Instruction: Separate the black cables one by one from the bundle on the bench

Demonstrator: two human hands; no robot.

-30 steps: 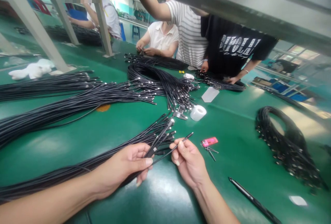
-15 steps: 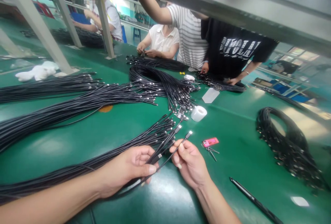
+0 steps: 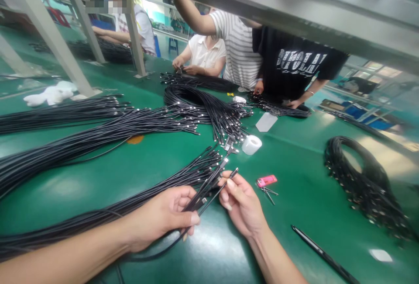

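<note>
My left hand (image 3: 160,218) is closed round a bundle of black cables (image 3: 108,209) that runs off to the left across the green table (image 3: 157,161). Their connector ends fan out just past my fingers. My right hand (image 3: 244,207) pinches a single black cable (image 3: 218,190) near its connector tip, holding it up beside the bundle. The two hands sit close together near the table's front.
Larger heaps of black cables (image 3: 98,131) cover the left and middle of the table, and a coil (image 3: 363,179) lies at right. A white tape roll (image 3: 251,144), a pink lighter (image 3: 266,181) and a black rod (image 3: 322,255) lie nearby. Several people work across the table.
My right hand has turned the single cable's tip and drawn it slightly closer to the bundle. My left hand keeps its hold; a cable loop now sags below it.
</note>
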